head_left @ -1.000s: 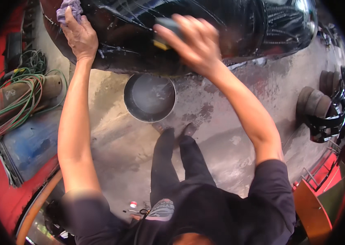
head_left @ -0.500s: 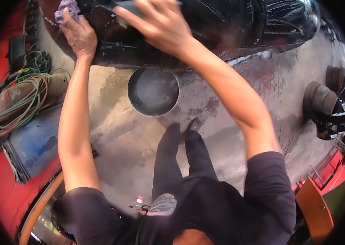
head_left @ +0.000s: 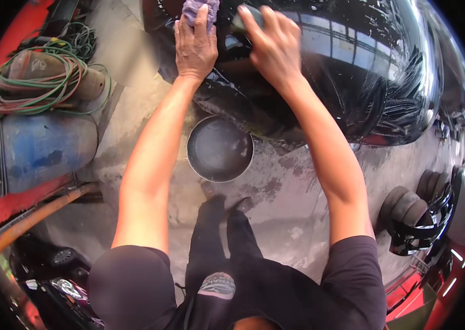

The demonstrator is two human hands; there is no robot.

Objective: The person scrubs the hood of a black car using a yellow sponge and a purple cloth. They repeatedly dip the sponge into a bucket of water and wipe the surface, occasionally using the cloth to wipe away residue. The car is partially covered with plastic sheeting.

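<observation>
A glossy black car body panel point(head_left: 348, 82), wet and streaked with whitish film, fills the top of the head view. My left hand point(head_left: 196, 52) rests at its left edge, fingers closed over a crumpled purple cloth point(head_left: 202, 12). Just right of it, my right hand point(head_left: 276, 47) presses a small grey flat pad point(head_left: 246, 18) against the panel. Most of the pad is hidden beneath the fingers, and its exact kind cannot be made out. Between my forearms, a round metal basin point(head_left: 220, 149) sits on the floor below the panel's edge.
A blue drum point(head_left: 45, 148) and a cylinder draped with green and red hoses point(head_left: 42, 82) lie at left. Near the lower left are an orange pipe point(head_left: 34, 223) and a dark car point(head_left: 51, 275). Grey round rolls point(head_left: 403, 209) stand at right. Wet patches mark the concrete floor point(head_left: 293, 220).
The view has swung, so the panel, basin and drum sit differently in it. My hands are closer together, the right one nearer the purple cloth. Both keep hold of their things.
</observation>
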